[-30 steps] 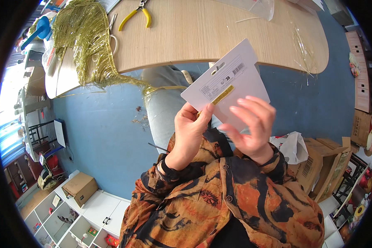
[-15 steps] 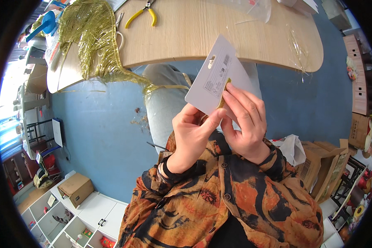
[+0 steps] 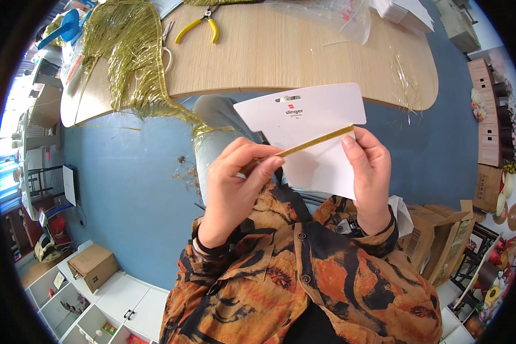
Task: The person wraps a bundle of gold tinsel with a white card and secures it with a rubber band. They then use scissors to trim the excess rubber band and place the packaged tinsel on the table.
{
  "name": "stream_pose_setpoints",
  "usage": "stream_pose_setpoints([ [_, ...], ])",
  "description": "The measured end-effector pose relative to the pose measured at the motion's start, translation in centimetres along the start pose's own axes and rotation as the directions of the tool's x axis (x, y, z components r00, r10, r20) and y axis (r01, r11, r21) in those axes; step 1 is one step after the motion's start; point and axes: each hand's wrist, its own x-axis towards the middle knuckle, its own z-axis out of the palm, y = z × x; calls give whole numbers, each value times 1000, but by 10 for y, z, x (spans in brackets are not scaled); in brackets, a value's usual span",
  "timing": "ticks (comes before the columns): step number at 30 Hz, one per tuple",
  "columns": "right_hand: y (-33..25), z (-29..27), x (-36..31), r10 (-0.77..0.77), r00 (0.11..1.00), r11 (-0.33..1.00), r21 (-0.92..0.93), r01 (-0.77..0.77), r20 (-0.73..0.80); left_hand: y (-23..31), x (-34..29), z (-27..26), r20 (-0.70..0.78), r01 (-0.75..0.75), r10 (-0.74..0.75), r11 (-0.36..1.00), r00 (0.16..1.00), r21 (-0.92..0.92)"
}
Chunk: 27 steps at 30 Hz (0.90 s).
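A white hanging card (image 3: 321,172) with a slot near its top edge and small print on its face stands before my chest. Across its middle runs a narrow gold ribbon strip (image 3: 315,141), sloping up to the right. My left hand (image 3: 238,178) pinches the strip's left end between thumb and fingers. At the other end, my right hand (image 3: 368,169) grips the strip and the card's right edge, thumb in front. The fingers behind the card are partly hidden.
Gold tinsel fringe (image 3: 126,63) lies on the wooden table (image 3: 258,57) and hangs over its front edge to my knee. Yellow-handled pliers (image 3: 214,31), scissors (image 3: 167,57), clear plastic (image 3: 350,20) and stacked white cards (image 3: 401,14) are also there. Cardboard boxes (image 3: 436,235) stand at right.
The card has been turned from its text-covered back to its front and straightened. My hands have moved apart, and the gold strip now stretches across the card between them.
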Motion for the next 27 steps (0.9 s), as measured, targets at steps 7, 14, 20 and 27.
stream_pose_setpoints([
  [7, 5, -27, 22, 185, 979, 943, 266, -200, 82, -21, 5, -21, -14, 248, -252, 961, 968, -121],
  [14, 9, -33, 27, 285, 955, 900, 321, -295, 80, -35, 9, -26, 30, 313, -314, 926, 949, -212],
  [20, 13, -38, 29, 318, 944, 887, 326, -328, 86, -35, 11, -26, 76, 340, -332, 905, 940, -254],
  [27, 21, -43, 34, 372, 906, 807, 411, -424, 202, -40, 12, -27, 140, 331, -301, 883, 943, -332],
])
